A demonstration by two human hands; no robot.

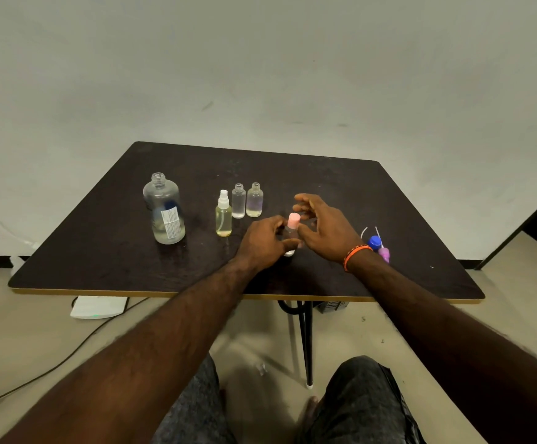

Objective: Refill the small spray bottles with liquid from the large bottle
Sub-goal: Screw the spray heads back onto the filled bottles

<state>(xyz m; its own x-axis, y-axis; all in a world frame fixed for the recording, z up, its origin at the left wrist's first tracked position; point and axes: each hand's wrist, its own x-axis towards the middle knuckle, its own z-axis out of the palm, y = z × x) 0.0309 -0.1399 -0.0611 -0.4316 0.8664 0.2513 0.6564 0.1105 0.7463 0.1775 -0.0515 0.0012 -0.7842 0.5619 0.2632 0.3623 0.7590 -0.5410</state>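
My left hand grips a small clear spray bottle with a pink cap that stands on the dark table. My right hand hovers just right of the pink cap with fingers spread and holds nothing. The large clear bottle, uncapped and part full, stands at the left. A small bottle with a white sprayer holds yellowish liquid. Behind it stand two uncapped small bottles with a little liquid at the bottom.
A blue sprayer cap and a purple sprayer cap with their tubes lie on the table by my right wrist. Under the table are a white box and a cable on the floor. A wall stands behind.
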